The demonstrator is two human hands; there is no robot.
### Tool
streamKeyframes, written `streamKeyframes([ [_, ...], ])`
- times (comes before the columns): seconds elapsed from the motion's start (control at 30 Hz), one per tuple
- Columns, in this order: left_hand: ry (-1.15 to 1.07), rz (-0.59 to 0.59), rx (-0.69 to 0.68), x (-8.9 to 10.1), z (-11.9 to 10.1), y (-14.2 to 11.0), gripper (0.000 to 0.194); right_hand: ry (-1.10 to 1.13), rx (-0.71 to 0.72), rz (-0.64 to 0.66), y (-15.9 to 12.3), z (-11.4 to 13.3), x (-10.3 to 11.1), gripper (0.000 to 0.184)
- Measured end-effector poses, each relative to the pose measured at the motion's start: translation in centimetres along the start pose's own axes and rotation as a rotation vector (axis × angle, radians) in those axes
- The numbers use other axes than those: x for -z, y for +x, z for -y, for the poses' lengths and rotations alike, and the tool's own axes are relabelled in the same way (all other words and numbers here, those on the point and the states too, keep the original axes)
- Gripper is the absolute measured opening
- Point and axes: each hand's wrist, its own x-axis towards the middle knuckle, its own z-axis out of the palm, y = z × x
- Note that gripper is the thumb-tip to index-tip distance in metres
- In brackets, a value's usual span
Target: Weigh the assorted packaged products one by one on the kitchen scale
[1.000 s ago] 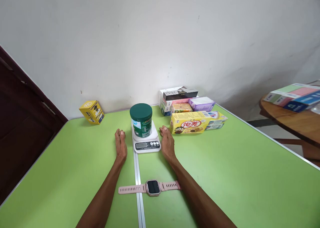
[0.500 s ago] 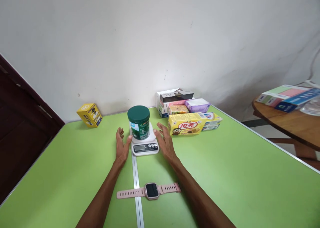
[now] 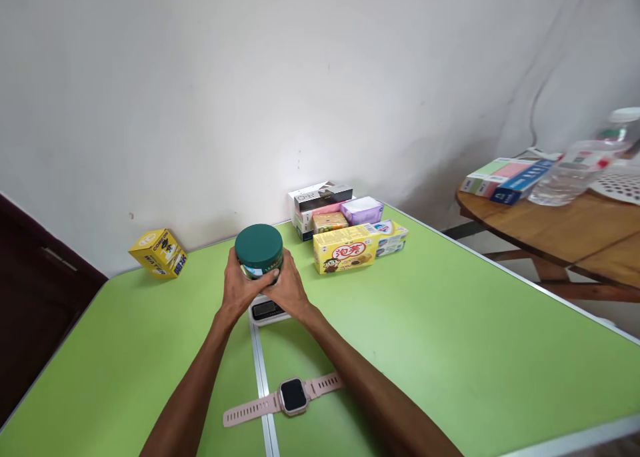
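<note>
Between both palms is a green plastic canister [image 3: 259,245] with a dark green lid and a printed label. My left hand [image 3: 240,283] wraps its left side, and my right hand [image 3: 287,285] wraps its right side, the thumbs meeting at the front. Under the canister sits a white digital kitchen scale [image 3: 265,310], partly hidden by my hands; whether the canister still touches it I cannot tell. Closer to me, a pink smartwatch [image 3: 293,395] lies flat across the table's metal seam, its right strap end partly behind my right forearm.
A yellow box [image 3: 159,253] stands at the back left. Toward the back right are a yellow snack box [image 3: 345,249], a purple-and-white tissue pack [image 3: 361,210] and several other boxes. Right of the green table [image 3: 425,350], a wooden table [image 3: 560,227] carries a box and clear plastic bottles.
My hands have closed in from both sides of the canister and now grip it. The view has turned to the right, bringing bottles on the wooden table into sight.
</note>
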Motion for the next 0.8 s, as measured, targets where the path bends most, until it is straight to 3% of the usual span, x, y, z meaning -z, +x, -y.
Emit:
streamKeyframes([
  [0.1, -0.049, 0.016, -0.053, -1.1, -2.4, -1.7, 0.084, -0.008, 0.026, -0.049, -1.4, 0.8, 3.4, 0.085],
  [0.2, -0.130, 0.115, -0.068, -3.6, -5.2, -3.7, 0.088, -0.044, 0.017, -0.090, -3.3, 0.9, 8.1, 0.086],
  [0.37, -0.256, 0.310, -0.053, -10.4, -8.5, -5.8, 0.094, -0.225, -0.100, -0.148, -6.0, -0.6, 16.9, 0.072],
  [0.5, -0.306, 0.397, -0.061, -16.3, -10.8, -6.3, 0.104, -0.336, -0.179, -0.214, -6.4, -2.1, 22.6, 0.068],
  [0.67, -0.346, 0.439, -0.052, -22.0, -12.4, -6.3, 0.100, -0.410, -0.268, -0.300, -5.7, -4.4, 26.8, 0.070],
  [0.8, -0.341, 0.433, -0.056, -24.3, -12.2, -5.7, 0.091, -0.414, -0.335, -0.320, -4.8, -6.1, 27.8, 0.071],
])
